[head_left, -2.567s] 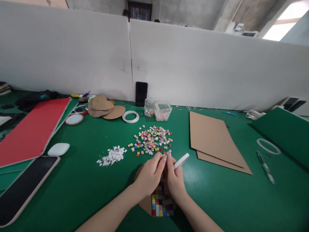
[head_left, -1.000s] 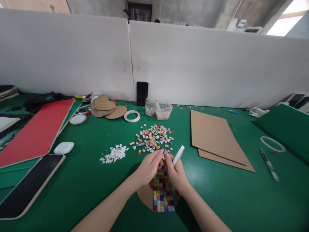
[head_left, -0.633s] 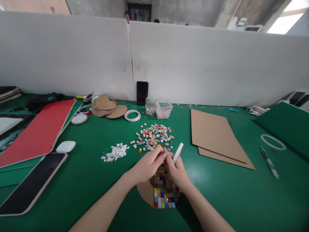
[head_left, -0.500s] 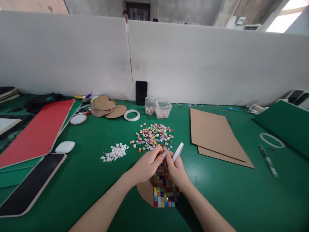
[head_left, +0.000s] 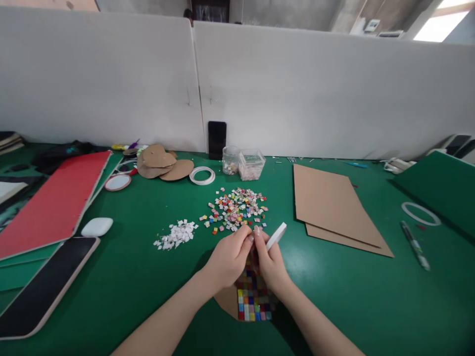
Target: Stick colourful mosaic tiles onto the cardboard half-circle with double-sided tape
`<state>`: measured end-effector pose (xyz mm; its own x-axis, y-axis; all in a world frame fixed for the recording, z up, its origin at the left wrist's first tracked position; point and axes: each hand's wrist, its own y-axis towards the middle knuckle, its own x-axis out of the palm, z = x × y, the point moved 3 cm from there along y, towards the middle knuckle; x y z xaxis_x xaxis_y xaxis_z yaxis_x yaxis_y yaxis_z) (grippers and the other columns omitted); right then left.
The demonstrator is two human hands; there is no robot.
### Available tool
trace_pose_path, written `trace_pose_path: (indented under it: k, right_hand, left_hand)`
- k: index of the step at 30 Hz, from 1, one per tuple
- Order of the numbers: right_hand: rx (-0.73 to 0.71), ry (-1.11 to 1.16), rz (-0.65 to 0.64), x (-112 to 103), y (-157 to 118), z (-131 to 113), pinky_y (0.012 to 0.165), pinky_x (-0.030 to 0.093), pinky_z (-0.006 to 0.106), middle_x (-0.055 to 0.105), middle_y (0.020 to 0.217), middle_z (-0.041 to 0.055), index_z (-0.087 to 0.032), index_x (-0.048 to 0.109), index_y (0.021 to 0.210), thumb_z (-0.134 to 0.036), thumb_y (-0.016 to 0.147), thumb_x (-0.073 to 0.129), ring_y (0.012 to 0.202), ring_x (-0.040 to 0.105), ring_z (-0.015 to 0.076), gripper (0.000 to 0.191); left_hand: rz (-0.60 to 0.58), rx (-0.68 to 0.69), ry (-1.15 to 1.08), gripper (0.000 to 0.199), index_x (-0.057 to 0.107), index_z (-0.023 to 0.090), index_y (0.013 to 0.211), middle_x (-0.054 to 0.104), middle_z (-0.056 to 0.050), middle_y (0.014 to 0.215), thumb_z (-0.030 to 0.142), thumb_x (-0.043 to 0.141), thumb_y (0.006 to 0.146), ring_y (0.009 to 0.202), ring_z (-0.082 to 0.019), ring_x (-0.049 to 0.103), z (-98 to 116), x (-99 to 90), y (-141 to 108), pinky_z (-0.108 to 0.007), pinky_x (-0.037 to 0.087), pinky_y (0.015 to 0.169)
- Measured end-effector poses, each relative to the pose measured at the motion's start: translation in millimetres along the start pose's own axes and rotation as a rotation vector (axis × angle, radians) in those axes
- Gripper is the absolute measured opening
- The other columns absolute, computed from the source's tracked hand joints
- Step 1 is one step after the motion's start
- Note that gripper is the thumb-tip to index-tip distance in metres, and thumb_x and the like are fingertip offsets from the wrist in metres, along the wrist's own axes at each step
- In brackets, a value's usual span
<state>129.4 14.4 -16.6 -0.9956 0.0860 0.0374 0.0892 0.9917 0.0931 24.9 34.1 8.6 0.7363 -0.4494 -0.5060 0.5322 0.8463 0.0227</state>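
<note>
My left hand is closed, its thumb and forefinger pinched together over the mosaic; whatever they grip is too small or hidden to make out. Close beside it, my right hand is wrapped round a roll of white tape, seen nearly edge-on. Under both hands lies a round cardboard piece, with rows of coloured mosaic tiles on it. The hands cover the upper part of the tiles. Just beyond the fingertips spreads a pile of loose mosaic tiles.
White paper scraps lie left of the tile pile. Behind stand a clear cup, a clear box and a phone. Cardboard sheets and a pen are rightward; a red board is leftward.
My fingertips have come slightly apart, with a small gap now between the two hands. The white tape roll has tipped further to the right. The view has shifted a little.
</note>
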Motion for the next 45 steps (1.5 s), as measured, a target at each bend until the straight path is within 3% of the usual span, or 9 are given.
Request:
trace_pose_path:
  k: [8,22,33,40,45]
  right_hand:
    - [-0.045,-0.116,-0.024,-1,-3,9,0.052,0.03,0.024,0.032,0.062,-0.0042,-0.02,0.042,0.068,-0.037,0.092,0.036,0.056,0.031,0.0115,0.03]
    - [-0.06,-0.254,-0.011,-1,-6,5,0.048,0.027,0.024,0.033,0.057,-0.0051,-0.021,0.039,0.066,-0.035,0.093,0.035,0.051,0.03,0.0106,0.031]
    - [0.002,-0.15,0.033,-4,-5,1,0.05,0.034,0.024,0.045,0.06,-0.0018,-0.019,0.049,0.07,-0.04,0.091,0.037,0.054,0.041,0.0125,0.032]
    - [-0.015,-0.168,0.03,-6,-3,1,0.052,0.035,0.025,0.046,0.062,-0.0004,-0.018,0.052,0.074,-0.039,0.091,0.037,0.058,0.043,0.0139,0.031]
    - [-0.045,-0.225,0.009,-7,-2,2,0.051,0.033,0.025,0.04,0.058,-0.0024,-0.019,0.048,0.069,-0.038,0.092,0.035,0.054,0.038,0.0124,0.032]
  left_hand:
    - [0.039,0.0,0.028,0.023,0.037,0.021,0.075,0.047,0.002,0.068,0.028,0.025,0.094,0.059,-0.013,0.044,0,1.5,-3,-0.025,0.029,0.054]
    - [0.06,-0.045,0.0,0.028,0.032,0.021,0.068,0.038,0.004,0.056,0.032,0.026,0.093,0.049,-0.011,0.036,2,0.0,-3,-0.026,0.024,0.048]
    - [-0.021,-0.211,-0.438,0.032,0.037,0.021,0.07,0.037,0.007,0.05,0.044,0.029,0.092,0.044,-0.01,0.035,-7,6.0,1,-0.025,0.029,0.046]
    - [0.005,-0.053,-0.202,0.023,0.04,0.02,0.076,0.043,0.004,0.065,0.034,0.032,0.092,0.058,-0.011,0.04,6,-3.1,1,-0.024,0.031,0.055]
    - [-0.033,-0.023,-0.103,0.02,0.038,0.021,0.08,0.047,0.002,0.071,0.03,0.026,0.094,0.063,-0.013,0.045,6,-3.1,-1,-0.025,0.032,0.057]
